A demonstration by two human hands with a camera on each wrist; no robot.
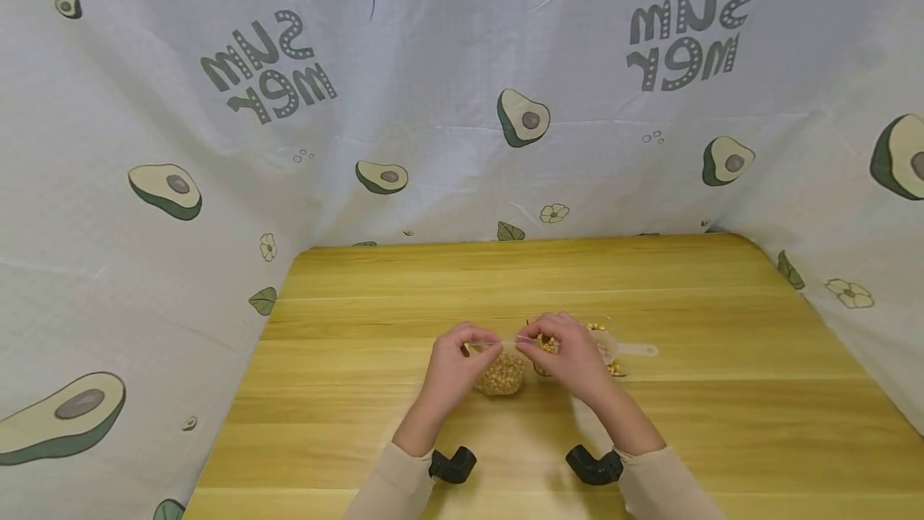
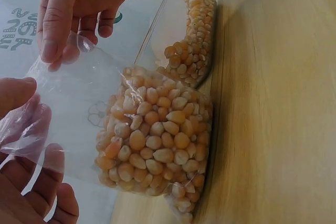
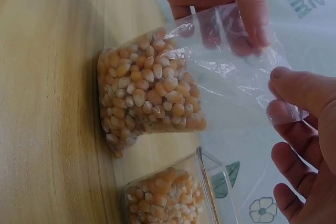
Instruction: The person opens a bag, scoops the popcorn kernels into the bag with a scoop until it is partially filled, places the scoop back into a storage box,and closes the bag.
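Note:
A clear plastic bag (image 2: 152, 135) with corn kernels packed in its lower part stands on the table. My left hand (image 1: 452, 363) pinches one top corner of the bag between thumb and fingers. At the opposite top corner, my right hand (image 1: 570, 353) pinches the film the same way. Between the two hands the bag's upper film is stretched, and its top edge looks flat in the head view. Just right of the bag, a clear container (image 3: 202, 182) holds more corn kernels, partly hidden behind my right hand in the head view.
A white scoop (image 1: 635, 350) lies in the container, its handle sticking out to the right. The wooden table (image 1: 346, 424) meets a white cloth (image 1: 447, 87) printed with avocados at the back and sides. A black wrist mount (image 1: 453, 465) sits on each forearm.

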